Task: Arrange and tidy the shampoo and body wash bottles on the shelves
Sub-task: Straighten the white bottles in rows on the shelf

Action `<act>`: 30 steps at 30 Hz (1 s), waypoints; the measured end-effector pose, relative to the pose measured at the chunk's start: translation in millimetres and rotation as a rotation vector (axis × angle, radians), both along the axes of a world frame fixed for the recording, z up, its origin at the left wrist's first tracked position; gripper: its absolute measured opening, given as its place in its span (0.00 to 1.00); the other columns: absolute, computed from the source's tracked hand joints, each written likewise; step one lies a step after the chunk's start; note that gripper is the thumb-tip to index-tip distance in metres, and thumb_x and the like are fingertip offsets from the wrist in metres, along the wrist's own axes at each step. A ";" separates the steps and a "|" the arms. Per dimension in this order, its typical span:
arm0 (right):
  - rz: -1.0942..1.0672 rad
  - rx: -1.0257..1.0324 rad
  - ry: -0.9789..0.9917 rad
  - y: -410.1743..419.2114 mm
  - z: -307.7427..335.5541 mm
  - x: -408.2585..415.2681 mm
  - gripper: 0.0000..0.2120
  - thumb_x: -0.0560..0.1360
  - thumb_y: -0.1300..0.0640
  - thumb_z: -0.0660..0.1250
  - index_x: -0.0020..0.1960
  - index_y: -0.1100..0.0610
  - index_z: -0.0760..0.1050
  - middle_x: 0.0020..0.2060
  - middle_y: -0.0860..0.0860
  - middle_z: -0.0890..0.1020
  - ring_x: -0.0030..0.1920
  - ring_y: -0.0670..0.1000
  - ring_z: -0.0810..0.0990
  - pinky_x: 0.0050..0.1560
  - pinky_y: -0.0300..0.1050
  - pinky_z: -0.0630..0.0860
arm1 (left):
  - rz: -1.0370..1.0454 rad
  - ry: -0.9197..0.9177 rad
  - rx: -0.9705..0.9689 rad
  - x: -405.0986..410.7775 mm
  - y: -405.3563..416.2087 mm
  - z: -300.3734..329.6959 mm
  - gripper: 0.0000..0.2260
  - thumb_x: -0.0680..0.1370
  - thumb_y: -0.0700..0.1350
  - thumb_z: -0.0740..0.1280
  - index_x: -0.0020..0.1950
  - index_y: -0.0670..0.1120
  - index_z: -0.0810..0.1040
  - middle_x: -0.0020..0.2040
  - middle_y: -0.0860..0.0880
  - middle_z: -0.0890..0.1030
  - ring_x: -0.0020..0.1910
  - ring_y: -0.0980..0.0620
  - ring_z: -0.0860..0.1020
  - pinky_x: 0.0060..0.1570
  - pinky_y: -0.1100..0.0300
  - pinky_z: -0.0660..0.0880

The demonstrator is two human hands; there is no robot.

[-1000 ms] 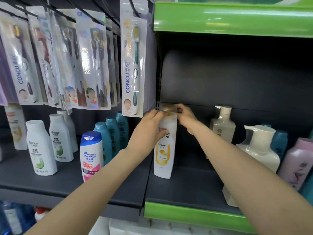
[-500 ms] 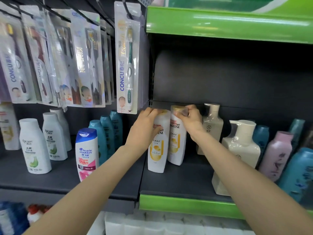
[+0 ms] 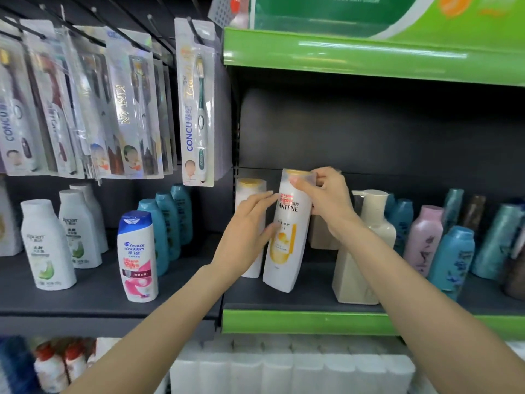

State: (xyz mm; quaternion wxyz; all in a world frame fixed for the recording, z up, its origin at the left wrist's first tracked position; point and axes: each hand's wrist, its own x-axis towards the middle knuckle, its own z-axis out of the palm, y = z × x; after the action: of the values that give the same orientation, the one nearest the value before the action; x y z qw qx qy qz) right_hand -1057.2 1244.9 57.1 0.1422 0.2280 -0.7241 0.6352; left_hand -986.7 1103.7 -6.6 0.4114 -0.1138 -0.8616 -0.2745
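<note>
Fingers [image 3: 304, 185] of right hand [image 3: 326, 200] pinched on the cap of the front Pantene bottle [image 3: 287, 237], tilted, base down near the green front edge of the shelf [image 3: 312, 321]; left hand [image 3: 244, 234] spread flat against its side. Mid-placement, apparently. Next, probably: stand upright and nudge back, square before the second Pantene bottle [image 3: 250, 191] toward the back panel.

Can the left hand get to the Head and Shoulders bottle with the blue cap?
Probably yes. The left hand lies open against the Pantene bottle, not gripping it, and the Head and Shoulders bottle stands alone at the shelf front, nothing between them.
</note>
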 end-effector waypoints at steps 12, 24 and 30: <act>0.068 -0.162 -0.271 2.5 -22.6 18.3 0.16 0.73 0.54 0.71 0.55 0.62 0.74 0.46 0.54 0.82 0.44 0.49 0.83 0.35 0.44 0.81 | -0.017 -0.312 0.150 15.1 10.7 -12.5 0.44 0.66 0.51 0.76 0.74 0.63 0.53 0.58 0.57 0.75 0.55 0.54 0.75 0.53 0.52 0.75; 0.329 -0.151 -0.321 0.7 -41.2 35.7 0.11 0.76 0.58 0.67 0.56 0.61 0.77 0.49 0.55 0.84 0.49 0.54 0.84 0.43 0.54 0.82 | -0.154 -0.397 0.350 39.2 -5.9 -12.8 0.41 0.69 0.47 0.75 0.73 0.64 0.53 0.55 0.61 0.73 0.48 0.62 0.76 0.43 0.71 0.72; 0.190 -0.327 -0.419 -1.6 -38.8 28.8 0.06 0.75 0.56 0.69 0.49 0.58 0.76 0.48 0.55 0.83 0.47 0.53 0.83 0.38 0.49 0.82 | 0.082 -0.406 0.081 46.7 -16.1 -18.7 0.35 0.64 0.55 0.75 0.68 0.58 0.66 0.56 0.54 0.74 0.49 0.53 0.77 0.52 0.49 0.76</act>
State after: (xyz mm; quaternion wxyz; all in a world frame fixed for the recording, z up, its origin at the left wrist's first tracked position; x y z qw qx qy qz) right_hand -1028.4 1243.3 18.3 -0.0358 0.1327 -0.6010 0.7873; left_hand -940.0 1087.7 -25.3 0.2444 -0.0044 -0.9191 -0.3092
